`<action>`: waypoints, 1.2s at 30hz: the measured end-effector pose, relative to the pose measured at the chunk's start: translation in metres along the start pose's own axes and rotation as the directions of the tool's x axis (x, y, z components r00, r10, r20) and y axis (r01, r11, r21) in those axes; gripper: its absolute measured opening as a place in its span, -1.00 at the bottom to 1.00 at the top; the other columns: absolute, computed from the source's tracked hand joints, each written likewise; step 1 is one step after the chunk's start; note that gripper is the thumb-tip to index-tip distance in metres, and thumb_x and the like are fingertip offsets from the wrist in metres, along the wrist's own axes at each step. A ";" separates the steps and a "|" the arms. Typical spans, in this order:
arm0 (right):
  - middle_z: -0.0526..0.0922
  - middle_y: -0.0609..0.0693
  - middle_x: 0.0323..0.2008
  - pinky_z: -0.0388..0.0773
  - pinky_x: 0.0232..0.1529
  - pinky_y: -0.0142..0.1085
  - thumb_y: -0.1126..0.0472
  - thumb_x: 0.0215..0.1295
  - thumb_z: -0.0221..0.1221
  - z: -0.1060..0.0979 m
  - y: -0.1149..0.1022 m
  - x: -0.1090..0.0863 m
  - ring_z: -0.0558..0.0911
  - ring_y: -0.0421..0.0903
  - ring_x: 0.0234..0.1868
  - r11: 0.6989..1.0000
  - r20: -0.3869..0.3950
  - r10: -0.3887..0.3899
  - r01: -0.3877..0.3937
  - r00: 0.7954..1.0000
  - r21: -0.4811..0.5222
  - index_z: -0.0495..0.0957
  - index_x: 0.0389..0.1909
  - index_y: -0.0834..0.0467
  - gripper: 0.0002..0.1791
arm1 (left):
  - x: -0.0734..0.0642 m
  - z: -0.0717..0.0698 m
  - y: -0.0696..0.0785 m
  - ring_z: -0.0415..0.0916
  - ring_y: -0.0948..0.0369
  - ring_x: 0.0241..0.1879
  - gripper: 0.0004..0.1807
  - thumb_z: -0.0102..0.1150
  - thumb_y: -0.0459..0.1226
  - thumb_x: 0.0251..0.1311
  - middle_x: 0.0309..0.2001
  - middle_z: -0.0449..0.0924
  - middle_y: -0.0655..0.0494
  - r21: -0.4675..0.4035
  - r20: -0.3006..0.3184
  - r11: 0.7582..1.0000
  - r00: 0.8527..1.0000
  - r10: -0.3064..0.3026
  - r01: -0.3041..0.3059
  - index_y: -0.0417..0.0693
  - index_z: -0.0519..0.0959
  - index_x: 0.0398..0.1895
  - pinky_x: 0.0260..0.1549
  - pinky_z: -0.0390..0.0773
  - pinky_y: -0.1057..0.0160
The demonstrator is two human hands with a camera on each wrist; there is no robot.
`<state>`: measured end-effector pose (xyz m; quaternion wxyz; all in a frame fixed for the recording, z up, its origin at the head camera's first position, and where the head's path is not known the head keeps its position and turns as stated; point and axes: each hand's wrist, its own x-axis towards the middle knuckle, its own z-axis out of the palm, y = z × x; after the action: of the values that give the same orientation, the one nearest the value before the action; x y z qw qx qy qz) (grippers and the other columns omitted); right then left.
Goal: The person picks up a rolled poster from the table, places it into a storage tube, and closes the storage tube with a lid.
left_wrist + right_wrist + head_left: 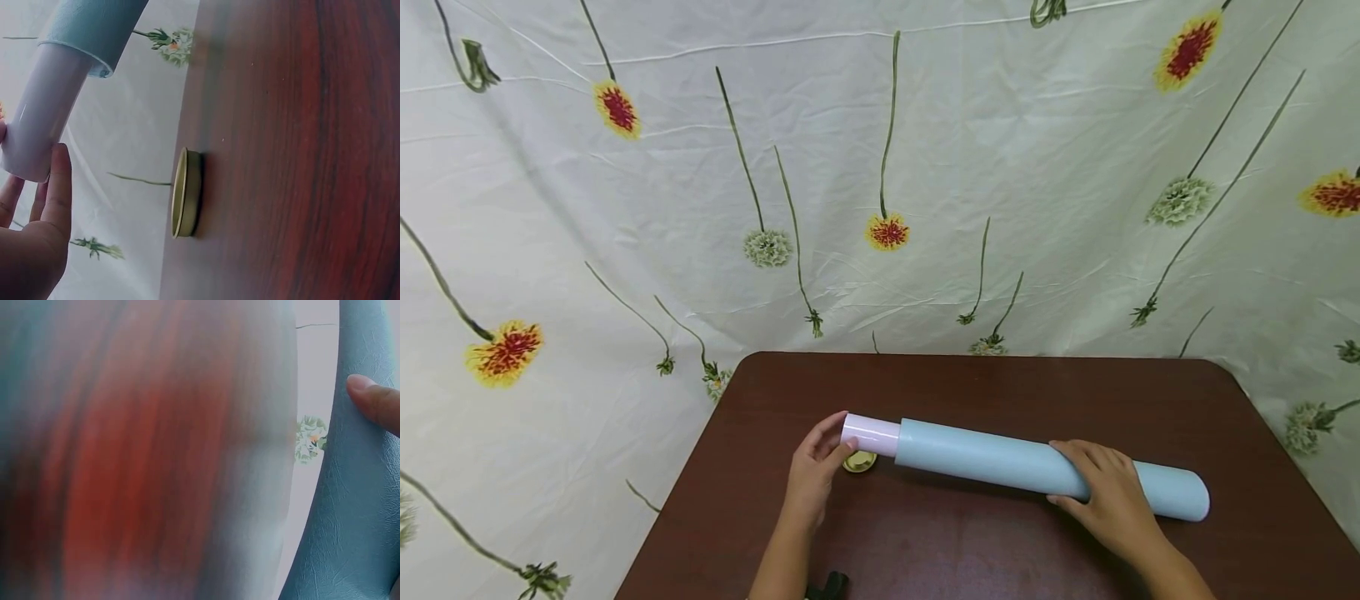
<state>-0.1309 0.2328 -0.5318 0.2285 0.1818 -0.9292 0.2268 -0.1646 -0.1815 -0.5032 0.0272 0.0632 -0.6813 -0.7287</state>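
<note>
A long light blue tube [977, 454] with a leathery surface is held aslant above the table. From its left end sticks out a narrower, glossy pale lilac cylinder [871, 435]. My left hand [816, 462] pinches the cylinder's free end between thumb and fingers, as the left wrist view also shows. Toward the tube's right end, my right hand [1103, 492] grips it from above, with the thumb [370, 400] along its near side. Below the lilac end, a shallow round gold cap [187, 194] rests on the table with its raised rim up.
The dark reddish-brown wooden table [940, 542] has rounded far corners. Behind it hangs a white cloth [700, 183] printed with flowers. A small black object [829, 586] shows at the bottom edge, beside the left forearm.
</note>
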 end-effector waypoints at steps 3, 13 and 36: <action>0.62 0.06 0.06 0.27 0.12 0.17 0.10 -0.30 0.65 0.001 -0.001 0.000 0.55 0.14 0.10 1.000 -0.002 0.006 -0.006 1.000 -0.002 0.52 0.27 0.03 -0.05 | 0.000 0.001 -0.001 0.64 0.30 -0.08 -0.44 0.38 -0.32 0.21 -0.06 0.72 0.08 0.009 0.005 1.000 1.000 -0.001 0.001 -0.05 0.52 0.31 -0.04 0.52 0.39; 0.62 0.06 0.06 0.27 0.11 0.15 0.10 -0.31 0.66 0.002 -0.001 0.000 0.54 0.14 0.10 1.000 -0.016 0.005 -0.005 1.000 -0.003 0.52 0.27 0.02 -0.05 | 0.000 0.004 -0.003 0.65 0.30 -0.07 -0.45 0.37 -0.30 0.23 0.06 0.66 -0.14 0.036 0.034 0.999 0.999 0.002 -0.003 -0.06 0.52 0.30 -0.02 0.55 0.37; 0.61 0.03 0.06 0.27 0.12 0.13 0.08 -0.33 0.66 0.006 -0.004 0.000 0.55 0.11 0.09 1.000 -0.048 -0.005 0.005 0.999 0.008 0.54 0.26 0.04 -0.05 | -0.001 0.013 -0.008 0.64 0.29 -0.04 -0.50 0.30 -0.31 0.28 0.06 0.66 -0.16 0.025 0.104 1.000 0.995 0.014 -0.017 -0.12 0.51 0.29 -0.06 0.58 0.35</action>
<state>-0.1315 0.2265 -0.5356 0.2505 0.1794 -0.9221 0.2341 -0.1649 -0.1679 -0.5102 -0.0034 0.0205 -0.6916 -0.7220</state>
